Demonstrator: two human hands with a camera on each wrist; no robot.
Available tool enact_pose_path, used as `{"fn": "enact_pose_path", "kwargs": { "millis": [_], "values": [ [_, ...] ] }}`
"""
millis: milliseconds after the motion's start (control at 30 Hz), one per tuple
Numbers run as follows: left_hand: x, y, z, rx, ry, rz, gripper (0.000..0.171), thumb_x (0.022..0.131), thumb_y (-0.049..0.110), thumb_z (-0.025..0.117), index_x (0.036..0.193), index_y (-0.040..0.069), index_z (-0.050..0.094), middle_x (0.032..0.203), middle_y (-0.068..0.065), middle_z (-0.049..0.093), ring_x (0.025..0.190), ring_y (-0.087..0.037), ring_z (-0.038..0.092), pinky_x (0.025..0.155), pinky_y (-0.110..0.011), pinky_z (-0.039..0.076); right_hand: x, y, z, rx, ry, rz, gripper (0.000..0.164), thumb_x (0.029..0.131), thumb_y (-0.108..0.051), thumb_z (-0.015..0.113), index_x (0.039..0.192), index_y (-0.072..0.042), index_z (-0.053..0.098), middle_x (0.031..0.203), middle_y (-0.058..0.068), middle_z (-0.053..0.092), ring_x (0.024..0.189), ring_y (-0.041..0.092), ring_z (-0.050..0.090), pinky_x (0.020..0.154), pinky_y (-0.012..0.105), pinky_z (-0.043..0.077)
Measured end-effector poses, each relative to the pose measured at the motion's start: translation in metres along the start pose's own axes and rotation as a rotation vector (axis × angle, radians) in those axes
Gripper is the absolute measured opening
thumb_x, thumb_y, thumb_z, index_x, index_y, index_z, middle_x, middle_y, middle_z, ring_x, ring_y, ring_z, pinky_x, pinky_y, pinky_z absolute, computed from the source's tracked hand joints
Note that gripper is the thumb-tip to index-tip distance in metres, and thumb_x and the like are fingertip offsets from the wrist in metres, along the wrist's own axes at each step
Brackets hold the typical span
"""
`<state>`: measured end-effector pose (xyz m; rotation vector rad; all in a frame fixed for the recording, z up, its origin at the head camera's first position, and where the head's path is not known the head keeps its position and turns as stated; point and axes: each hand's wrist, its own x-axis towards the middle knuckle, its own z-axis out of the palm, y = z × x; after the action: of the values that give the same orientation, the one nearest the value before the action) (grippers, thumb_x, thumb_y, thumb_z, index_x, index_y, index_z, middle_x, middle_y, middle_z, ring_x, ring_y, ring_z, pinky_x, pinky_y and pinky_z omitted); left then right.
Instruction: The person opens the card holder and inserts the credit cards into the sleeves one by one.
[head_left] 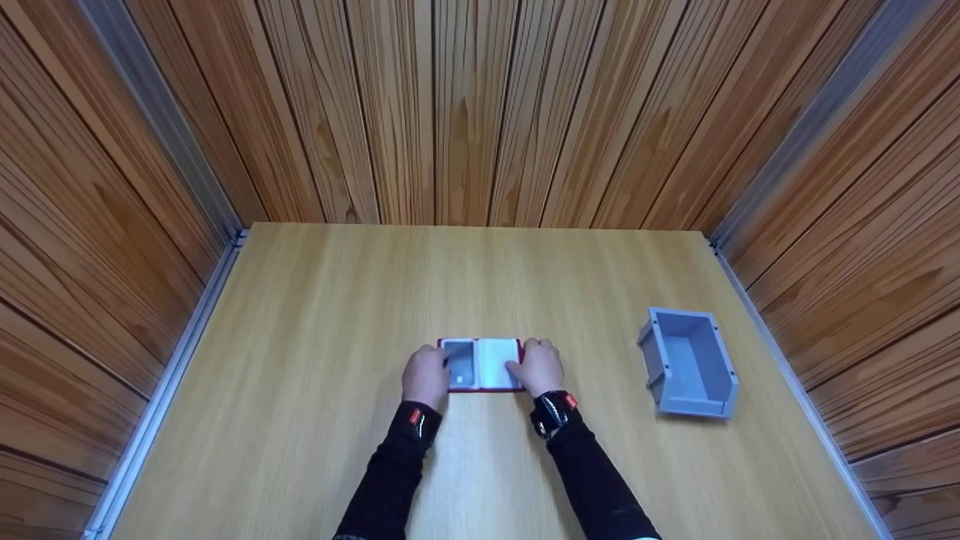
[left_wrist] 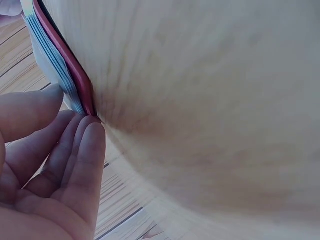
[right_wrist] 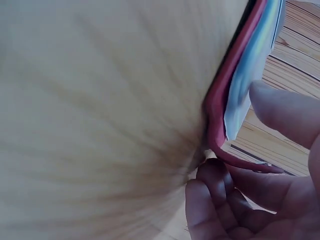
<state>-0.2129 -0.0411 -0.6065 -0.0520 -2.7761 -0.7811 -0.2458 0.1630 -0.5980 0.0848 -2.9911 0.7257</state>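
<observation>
A small red-covered booklet (head_left: 496, 364) lies open on the table between my hands. Its left side is grey-blue with a pale border, and its right side is white. My left hand (head_left: 426, 376) pinches the left edge. In the left wrist view, the thumb (left_wrist: 37, 112) is on the layered leaves (left_wrist: 55, 60) and the fingers are at the red cover (left_wrist: 67, 60). My right hand (head_left: 540, 367) holds the right edge, thumb over the white page. A narrow red flap (right_wrist: 245, 163) sticks out over the right fingers in the right wrist view.
To the right, a grey-blue plastic bin (head_left: 694, 364) with a low front stands on the wooden table (head_left: 322, 300). Wood-plank walls (head_left: 465, 112) rise at the back and both sides, with metal rails (head_left: 161, 382) along the table's side edges.
</observation>
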Motion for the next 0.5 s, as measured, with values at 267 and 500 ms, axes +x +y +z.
{"fn": "enact_pose_path", "kwargs": {
  "millis": [267, 500],
  "values": [
    [0.0006, 0.0031, -0.0025, -0.004, -0.017, -0.02, 0.005, 0.077, -0.003, 0.073, 0.082, -0.002, 0.072, 0.074, -0.011, 0.058, 0.071, -0.03, 0.061, 0.063, -0.043, 0.049, 0.0031, 0.0001, 0.001, 0.01, -0.001, 0.011, 0.037, 0.075, -0.022, 0.083, 0.089, 0.004, 0.061, 0.087, 0.018, 0.057, 0.086, 0.038, 0.059, 0.076, 0.048, 0.048],
    [0.0, 0.0048, -0.0043, -0.015, -0.026, -0.041, 0.006, 0.078, -0.002, 0.074, 0.084, -0.003, 0.071, 0.077, -0.012, 0.06, 0.074, -0.03, 0.062, 0.066, -0.044, 0.05, 0.0035, 0.0003, 0.002, 0.015, -0.012, 0.025, 0.037, 0.075, -0.023, 0.083, 0.088, 0.003, 0.06, 0.088, 0.017, 0.057, 0.086, 0.036, 0.059, 0.077, 0.047, 0.048]
  ]
}}
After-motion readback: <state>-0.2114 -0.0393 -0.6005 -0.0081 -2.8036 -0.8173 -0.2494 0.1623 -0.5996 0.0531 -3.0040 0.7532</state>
